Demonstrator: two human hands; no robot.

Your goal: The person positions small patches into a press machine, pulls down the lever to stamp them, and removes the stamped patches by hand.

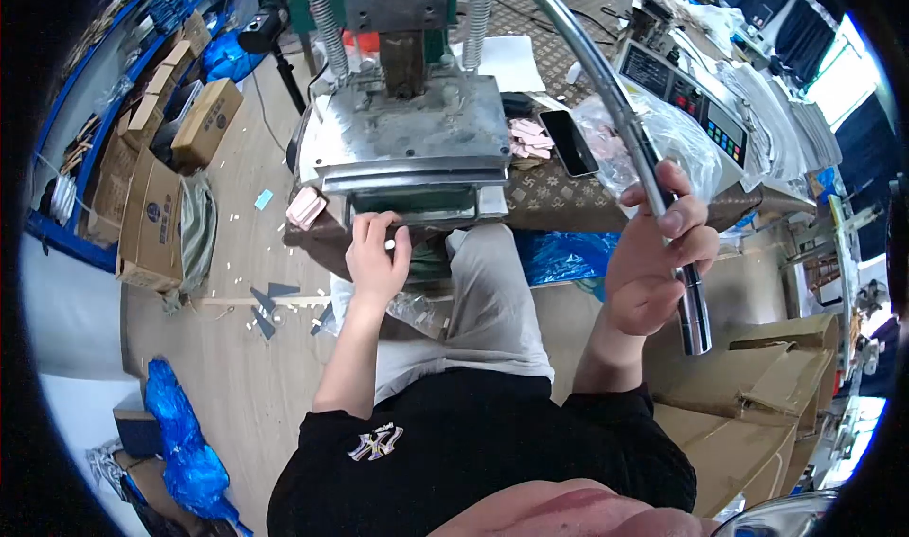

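My right hand (653, 253) is wrapped round a long metal lever (632, 125) that rises to the upper middle. My left hand (377, 258) is at the front edge of the press base, its fingers bent and a small pale piece (389, 244) by the thumb and forefinger. In front of me stands the metal press (412, 134), its thick plate low over a green base (414, 201); the gap between is narrow. A stack of pink pieces (306, 207) lies left of the press. More pink pieces (530, 138) lie on its right, beside a black phone (569, 143).
A control box (682, 106) with buttons and clear plastic sit at the right of the table. Cardboard boxes (151, 217) stand by the blue shelf at left, with more cardboard (748, 395) at lower right. Dark scraps (268, 310) litter the floor. Blue plastic (559, 256) hangs under the table.
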